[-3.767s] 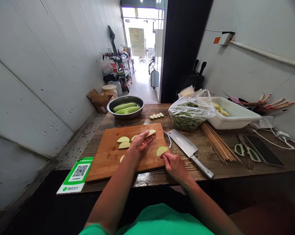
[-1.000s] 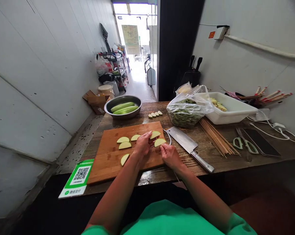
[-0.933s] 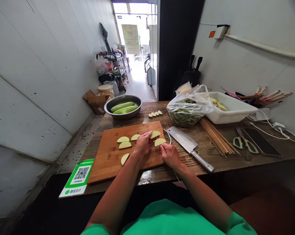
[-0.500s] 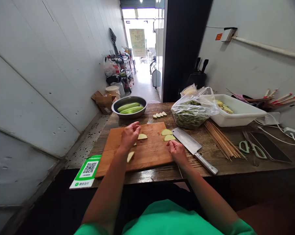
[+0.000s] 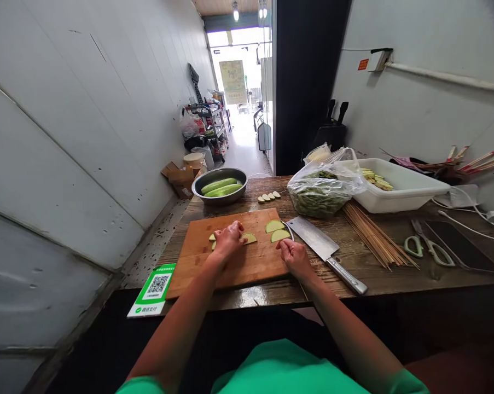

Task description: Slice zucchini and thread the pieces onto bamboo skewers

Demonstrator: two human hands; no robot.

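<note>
My left hand [image 5: 229,239] is over the wooden cutting board [image 5: 197,268], fingers curled in and fingertips on the end of a half-round zucchini slice [image 5: 250,238]. More pale slices [image 5: 213,237] show just left of that hand, partly hidden by it. My right hand [image 5: 295,256] is closed at the board's right edge. A thin bamboo skewer [image 5: 303,291] sticks out below its wrist. Two half-round slices with green rims [image 5: 274,226] are just beyond its fingers; whether the skewer passes through them I cannot tell. A cleaver [image 5: 314,236] lies close on the right.
Behind the board stand a metal bowl of whole zucchini [image 5: 220,200] and a short row of slices [image 5: 268,197]. To the right are a bag of green vegetables [image 5: 323,191], a white tub [image 5: 406,200], loose skewers [image 5: 380,238], scissors [image 5: 429,246] and a phone [image 5: 462,246].
My left hand has come down and right, from above the board onto the half-round slice. My right hand stays almost in place. The view has tilted up slightly.
</note>
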